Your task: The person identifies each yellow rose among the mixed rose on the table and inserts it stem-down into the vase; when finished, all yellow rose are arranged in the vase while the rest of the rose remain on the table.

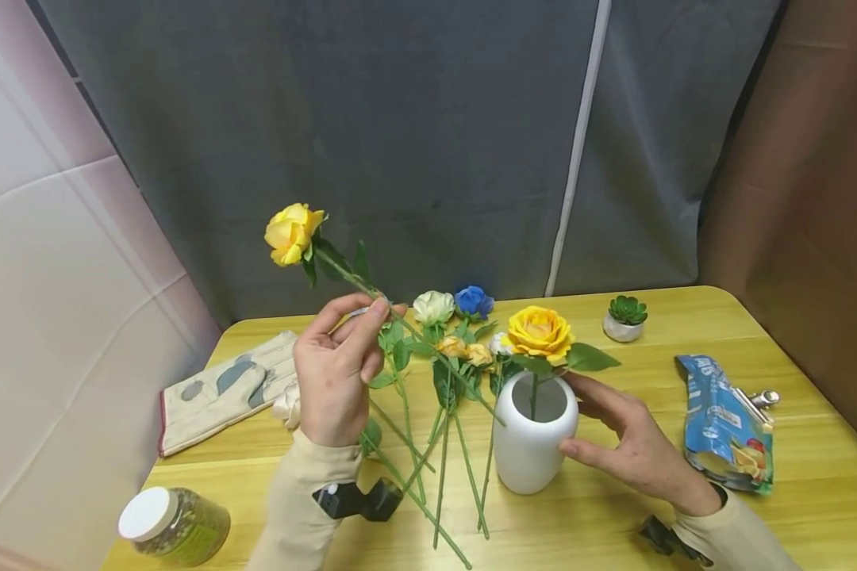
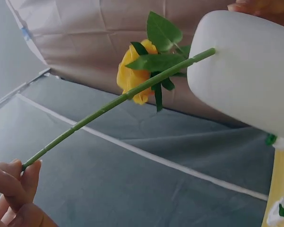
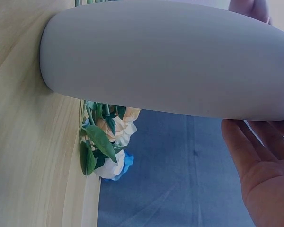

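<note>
Left fingers point(image 1: 378, 309) pinched the yellow rose point(image 1: 293, 233) by its stem point(image 2: 102, 111), long axis slanting down-right, lower end by the white vase point(image 1: 532, 450), outside its mouth. Right fingers point(image 1: 607, 400) gripped the vase.

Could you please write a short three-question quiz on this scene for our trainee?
1. Which hand pinches the stem of the raised yellow rose?
2. True or false: the flower standing in the white vase is blue.
3. Fill in: the metal clip is on the blue ____.

Key:
1. The left hand.
2. False; it is another yellow rose.
3. Packet.
</note>
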The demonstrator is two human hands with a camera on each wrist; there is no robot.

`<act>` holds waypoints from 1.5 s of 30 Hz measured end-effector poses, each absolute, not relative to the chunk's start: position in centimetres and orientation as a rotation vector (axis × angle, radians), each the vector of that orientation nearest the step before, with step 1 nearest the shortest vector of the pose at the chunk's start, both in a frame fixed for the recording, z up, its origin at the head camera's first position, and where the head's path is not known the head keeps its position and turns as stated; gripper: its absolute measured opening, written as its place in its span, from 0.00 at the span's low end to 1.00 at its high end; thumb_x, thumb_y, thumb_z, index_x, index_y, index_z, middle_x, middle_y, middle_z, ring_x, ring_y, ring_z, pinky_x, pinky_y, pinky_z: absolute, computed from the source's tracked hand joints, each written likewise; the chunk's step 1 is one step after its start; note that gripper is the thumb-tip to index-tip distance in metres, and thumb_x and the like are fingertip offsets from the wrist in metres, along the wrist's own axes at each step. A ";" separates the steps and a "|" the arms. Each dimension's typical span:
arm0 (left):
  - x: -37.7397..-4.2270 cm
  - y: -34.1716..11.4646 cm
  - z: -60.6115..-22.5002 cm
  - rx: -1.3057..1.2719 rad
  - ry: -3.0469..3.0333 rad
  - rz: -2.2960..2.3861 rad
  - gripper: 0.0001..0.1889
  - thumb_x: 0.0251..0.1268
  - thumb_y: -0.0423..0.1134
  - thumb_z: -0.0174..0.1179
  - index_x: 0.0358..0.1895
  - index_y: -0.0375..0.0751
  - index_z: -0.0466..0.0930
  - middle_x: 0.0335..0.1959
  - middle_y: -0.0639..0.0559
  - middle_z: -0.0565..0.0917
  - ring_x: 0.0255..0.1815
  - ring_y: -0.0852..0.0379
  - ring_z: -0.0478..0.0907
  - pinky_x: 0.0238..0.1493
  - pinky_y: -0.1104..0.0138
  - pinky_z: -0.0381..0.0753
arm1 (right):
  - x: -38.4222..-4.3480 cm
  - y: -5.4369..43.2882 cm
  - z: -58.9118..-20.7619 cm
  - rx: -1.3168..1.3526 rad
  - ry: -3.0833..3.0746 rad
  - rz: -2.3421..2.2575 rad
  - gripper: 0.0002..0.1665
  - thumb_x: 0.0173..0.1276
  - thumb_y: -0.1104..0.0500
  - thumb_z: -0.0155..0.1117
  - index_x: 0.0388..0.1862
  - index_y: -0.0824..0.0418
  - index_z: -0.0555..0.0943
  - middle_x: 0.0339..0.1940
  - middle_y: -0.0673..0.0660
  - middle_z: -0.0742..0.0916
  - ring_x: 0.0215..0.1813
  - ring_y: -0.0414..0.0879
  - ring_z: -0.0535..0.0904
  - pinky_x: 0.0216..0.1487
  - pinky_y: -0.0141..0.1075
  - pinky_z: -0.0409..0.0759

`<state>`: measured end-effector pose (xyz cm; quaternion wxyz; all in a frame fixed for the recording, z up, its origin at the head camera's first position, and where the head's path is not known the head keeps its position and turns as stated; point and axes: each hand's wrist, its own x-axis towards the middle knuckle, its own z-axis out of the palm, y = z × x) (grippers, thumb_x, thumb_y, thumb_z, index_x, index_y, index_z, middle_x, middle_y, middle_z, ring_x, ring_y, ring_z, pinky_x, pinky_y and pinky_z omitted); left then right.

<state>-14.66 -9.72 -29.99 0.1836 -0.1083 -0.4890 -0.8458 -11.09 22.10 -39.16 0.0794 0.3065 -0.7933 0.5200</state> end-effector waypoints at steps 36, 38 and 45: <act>-14.7 -4.2 -32.3 -0.486 -1.560 -2.271 0.09 0.65 0.31 0.70 0.41 0.27 0.82 0.32 0.51 0.92 0.09 0.65 0.68 0.11 0.74 0.63 | -11.1 22.1 -39.3 0.899 -2.385 1.541 0.44 0.58 0.73 0.75 0.74 0.63 0.71 0.71 0.43 0.78 0.68 0.34 0.77 0.61 0.32 0.81; -14.6 -3.8 -32.5 -0.499 -1.602 -2.266 0.07 0.66 0.29 0.68 0.41 0.27 0.82 0.31 0.53 0.92 0.07 0.64 0.65 0.11 0.73 0.63 | -11.1 22.1 -39.3 0.901 -2.384 1.548 0.45 0.58 0.73 0.75 0.75 0.62 0.70 0.72 0.42 0.78 0.68 0.34 0.77 0.61 0.32 0.81; -14.3 -2.7 -33.3 -0.499 -1.737 -2.232 0.07 0.65 0.30 0.70 0.42 0.31 0.86 0.31 0.40 0.90 0.08 0.62 0.64 0.11 0.70 0.64 | -11.2 22.0 -39.1 0.924 -2.380 1.547 0.46 0.58 0.74 0.75 0.75 0.59 0.70 0.72 0.44 0.78 0.68 0.35 0.77 0.60 0.33 0.82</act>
